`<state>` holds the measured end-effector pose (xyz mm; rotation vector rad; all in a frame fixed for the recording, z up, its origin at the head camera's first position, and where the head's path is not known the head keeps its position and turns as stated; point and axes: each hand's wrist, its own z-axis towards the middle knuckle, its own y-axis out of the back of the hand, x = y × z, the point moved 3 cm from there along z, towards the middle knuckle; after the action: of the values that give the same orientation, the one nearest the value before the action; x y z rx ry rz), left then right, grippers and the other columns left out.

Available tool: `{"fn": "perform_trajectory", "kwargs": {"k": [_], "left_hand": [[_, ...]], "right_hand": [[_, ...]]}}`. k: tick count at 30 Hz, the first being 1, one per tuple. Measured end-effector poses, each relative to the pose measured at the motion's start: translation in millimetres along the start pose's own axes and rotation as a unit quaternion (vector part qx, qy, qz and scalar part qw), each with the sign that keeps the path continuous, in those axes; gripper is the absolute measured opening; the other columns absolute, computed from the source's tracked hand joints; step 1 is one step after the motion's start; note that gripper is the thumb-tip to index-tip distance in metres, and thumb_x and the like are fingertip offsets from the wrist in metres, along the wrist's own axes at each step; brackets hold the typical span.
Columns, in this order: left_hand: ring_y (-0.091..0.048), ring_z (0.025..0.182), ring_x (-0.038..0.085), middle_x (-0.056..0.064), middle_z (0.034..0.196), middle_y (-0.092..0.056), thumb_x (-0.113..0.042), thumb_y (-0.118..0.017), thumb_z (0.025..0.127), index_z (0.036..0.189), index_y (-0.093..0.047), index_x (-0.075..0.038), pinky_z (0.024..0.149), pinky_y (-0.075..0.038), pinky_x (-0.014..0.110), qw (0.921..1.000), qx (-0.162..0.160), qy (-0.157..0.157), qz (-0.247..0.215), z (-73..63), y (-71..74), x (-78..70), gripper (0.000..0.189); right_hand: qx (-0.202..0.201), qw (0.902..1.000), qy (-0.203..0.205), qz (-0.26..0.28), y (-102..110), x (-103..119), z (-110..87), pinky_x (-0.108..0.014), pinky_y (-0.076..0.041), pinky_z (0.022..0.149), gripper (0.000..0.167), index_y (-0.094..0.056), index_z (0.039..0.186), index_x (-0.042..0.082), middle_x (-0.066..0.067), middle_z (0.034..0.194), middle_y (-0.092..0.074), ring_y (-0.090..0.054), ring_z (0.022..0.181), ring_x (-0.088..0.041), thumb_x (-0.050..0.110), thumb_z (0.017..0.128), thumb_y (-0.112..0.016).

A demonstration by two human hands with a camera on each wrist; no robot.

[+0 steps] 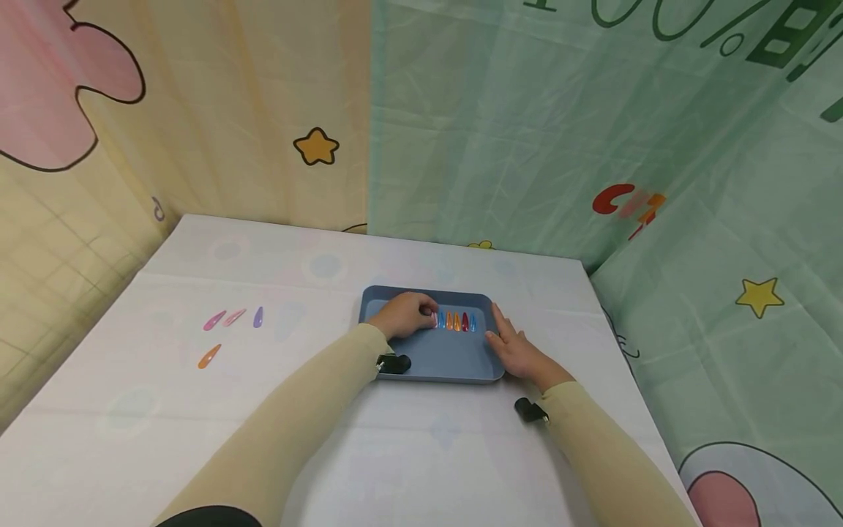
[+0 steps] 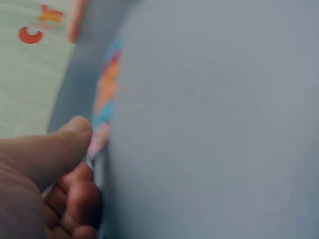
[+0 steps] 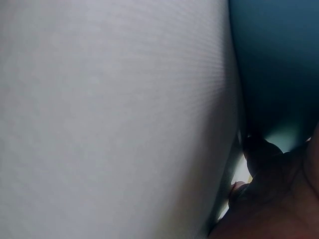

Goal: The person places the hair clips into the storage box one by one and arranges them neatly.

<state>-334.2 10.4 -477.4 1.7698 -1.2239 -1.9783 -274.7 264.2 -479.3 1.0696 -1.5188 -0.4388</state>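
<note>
A blue-grey tray (image 1: 440, 360) lies on the white-covered table. My left hand (image 1: 403, 315) reaches over its left part and pinches a pink snap hair clip (image 1: 435, 320) between thumb and fingertips. That clip stands at the left end of a row with blue, orange and red hair clips (image 1: 457, 321); in the left wrist view the pink clip (image 2: 99, 139) shows right at the thumb tip. My right hand (image 1: 516, 353) rests along the tray's right rim, fingers extended on the outside and thumb over the edge. Seen from the right wrist, the hand (image 3: 274, 194) is dark against the tray wall.
Out on the table to the left lie a magenta clip (image 1: 214, 320), a pink clip (image 1: 234, 317), a purple clip (image 1: 258, 317) and an orange clip (image 1: 209, 356). Printed curtains (image 1: 474, 146) hang behind the table (image 1: 408, 454) and along its sides.
</note>
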Motion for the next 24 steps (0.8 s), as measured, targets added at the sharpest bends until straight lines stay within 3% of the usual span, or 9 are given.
{"fn": "perform_trajectory", "kwargs": {"k": [6,14,18,24], "left_hand": [[-0.059,0.093,0.017,0.003,0.108,-0.069,-0.025,-0.074,0.1,0.136,-0.069,-0.011,0.085,-0.049,0.032,0.9999,-0.001,-0.006,-0.013,-5.2,21.0,-2.9,0.039],[-0.064,0.111,0.025,0.005,0.117,-0.07,-0.023,-0.071,0.101,0.141,-0.065,-0.011,0.095,-0.051,0.042,0.9998,-0.018,-0.011,-0.006,-34.8,77.9,-4.2,0.042],[-0.067,0.116,0.027,0.006,0.12,-0.072,-0.024,-0.071,0.101,0.143,-0.065,-0.011,0.094,-0.053,0.043,0.9997,-0.023,-0.002,0.009,-58.1,107.9,15.1,0.044],[-0.064,0.113,0.028,0.009,0.124,-0.071,-0.022,-0.07,0.101,0.143,-0.064,-0.01,0.092,-0.05,0.042,0.9974,-0.017,0.04,0.057,-102.8,147.6,61.3,0.044]], "right_hand": [[0.003,1.0,0.0,0.006,-1,0,0.6,-0.068,0.011,0.125,0.071,0.015,0.168,0.012,-0.02,0.176,0.006,0.007,0.162,-0.046,0.032,0.116,-0.029],[0.003,1.0,-0.003,0.009,-1,0,1.0,-0.067,0.01,0.126,0.071,0.015,0.168,0.013,-0.021,0.176,0.005,0.007,0.162,-0.046,0.034,0.116,-0.029],[0.005,1.0,-0.003,0.006,0,-1,-0.1,-0.067,0.01,0.126,0.071,0.015,0.168,0.012,-0.022,0.176,0.004,0.007,0.161,-0.047,0.035,0.116,-0.029],[0.008,1.0,0.001,0.002,0,0,-0.9,-0.068,0.01,0.125,0.071,0.015,0.168,0.012,-0.023,0.175,0.006,0.008,0.161,-0.048,0.035,0.116,-0.027]]}}
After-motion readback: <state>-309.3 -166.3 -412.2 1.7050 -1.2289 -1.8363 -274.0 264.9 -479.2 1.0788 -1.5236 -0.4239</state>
